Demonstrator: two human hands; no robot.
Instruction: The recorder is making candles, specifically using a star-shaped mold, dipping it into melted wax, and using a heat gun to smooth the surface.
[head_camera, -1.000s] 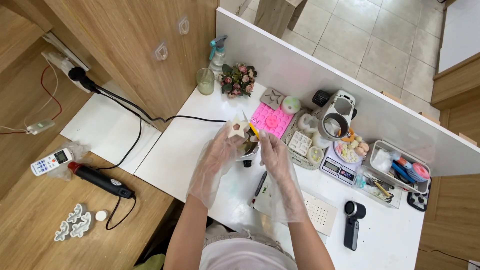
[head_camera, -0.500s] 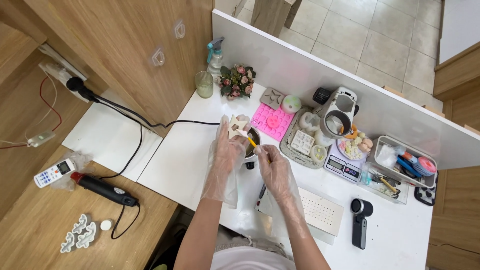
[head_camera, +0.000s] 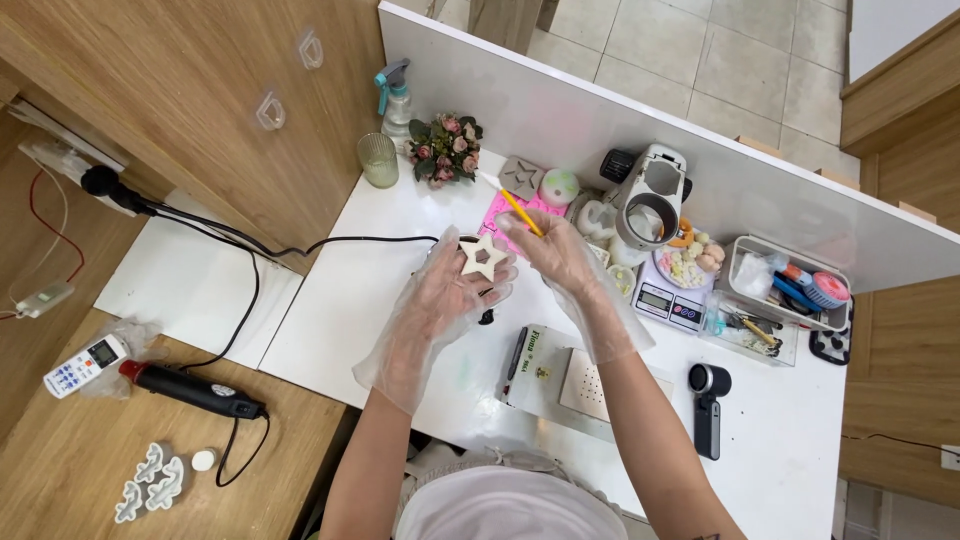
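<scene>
white desk (head_camera: 330, 330) under me, wood panelling to the left, a white partition along the far edge. compared with half a second ago, both my hands sit lower and nearer to me, and the star now lies flat and in full view on my palm instead of up by the pink mat.

my left hand (head_camera: 440, 300), in a clear glove, is held open and flat, carrying the pale star-shaped piece (head_camera: 483, 257) with a small star cut through its middle. my right hand (head_camera: 560, 255), also gloved, is closed on a yellow-handled brush (head_camera: 515, 205), tip pointing away over the pink mat (head_camera: 505, 205).

packages: a grey-white box with a dark label (head_camera: 535, 365) lies just in front of my wrists; a clear bin of tools (head_camera: 785, 290) stands at far right; a small digital scale (head_camera: 665, 300) is beside it.

open room: bare desk to the left of my left hand, up to the black cable (head_camera: 300, 250); the right side is crowded.
</scene>
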